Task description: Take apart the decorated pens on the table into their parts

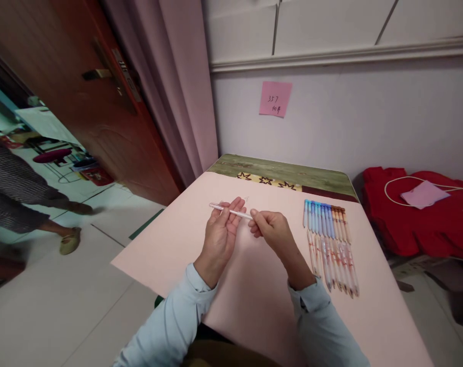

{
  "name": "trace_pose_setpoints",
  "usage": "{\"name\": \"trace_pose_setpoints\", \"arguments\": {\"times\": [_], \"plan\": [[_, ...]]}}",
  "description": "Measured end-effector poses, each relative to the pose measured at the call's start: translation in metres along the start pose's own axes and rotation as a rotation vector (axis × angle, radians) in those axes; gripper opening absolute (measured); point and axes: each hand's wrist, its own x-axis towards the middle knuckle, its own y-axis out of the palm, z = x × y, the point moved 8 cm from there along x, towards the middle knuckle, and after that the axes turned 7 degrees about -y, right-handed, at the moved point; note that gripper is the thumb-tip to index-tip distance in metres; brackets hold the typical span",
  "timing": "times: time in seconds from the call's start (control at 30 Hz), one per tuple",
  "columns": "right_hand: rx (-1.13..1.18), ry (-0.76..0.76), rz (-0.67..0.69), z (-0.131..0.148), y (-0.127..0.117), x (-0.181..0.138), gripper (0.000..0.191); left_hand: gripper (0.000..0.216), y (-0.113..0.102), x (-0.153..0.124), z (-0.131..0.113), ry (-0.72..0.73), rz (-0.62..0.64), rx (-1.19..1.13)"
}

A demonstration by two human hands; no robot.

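Note:
Above the table, a slim white pen (pixel 236 212) lies slantwise between my two hands. My left hand (pixel 222 232) is palm up, its thumb pressing the pen against the fingers near the far left end. The pen's right end is pinched between the thumb and curled fingers of my right hand (pixel 269 227). To the right of that hand lie two rows of pens. Blue, purple and brown-topped pens (pixel 325 219) make up the upper row, and pale pens with reddish marks (pixel 334 262) form the lower one. Small faint bits or marks show just behind my left fingertips, too unclear to name.
A pale pink sheet (pixel 170 244) covers most of the green wood-patterned table (pixel 285 167). A pink note (pixel 275 99) is stuck on the wall. Red cloth (pixel 400 224) with a white cable lies at the right. At left are a door (pixel 101 102) and a walking person (pixel 21 188).

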Motion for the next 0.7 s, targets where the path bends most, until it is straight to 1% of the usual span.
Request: {"name": "trace_pose_setpoints", "arguments": {"times": [0.03,0.13,0.2,0.3,0.33,0.47,0.5,0.57,0.7], "plan": [[-0.005,0.001,0.002,0.0,0.0,0.0,0.049,0.009,0.0,0.0,-0.001,0.004,0.0,0.0],[-0.002,-0.053,-0.033,0.005,-0.002,0.001,0.037,0.012,-0.001,0.0,-0.002,0.016,0.003,0.002],[0.047,-0.09,-0.048,0.009,-0.003,0.002,0.035,0.012,0.0,0.0,-0.002,0.017,0.008,-0.001],[0.066,-0.079,-0.034,0.009,-0.002,0.002,0.029,0.011,0.001,-0.001,-0.003,0.021,0.01,0.01],[0.055,-0.06,-0.029,0.008,-0.001,0.001,0.03,0.011,0.002,-0.002,-0.003,0.023,0.01,0.016],[0.018,0.002,0.0,0.004,0.001,0.0,0.049,0.011,0.004,-0.003,-0.004,0.023,0.01,0.02],[0.014,-0.004,0.0,0.004,0.001,0.0,0.048,0.012,0.004,-0.003,-0.004,0.023,0.012,0.02],[0.026,-0.04,-0.018,0.007,0.001,0.0,0.039,0.013,0.003,-0.002,-0.004,0.026,0.018,0.025],[0.076,-0.096,-0.022,0.011,0.001,0.001,0.033,0.013,0.003,-0.002,-0.004,0.03,0.032,0.031]]}}
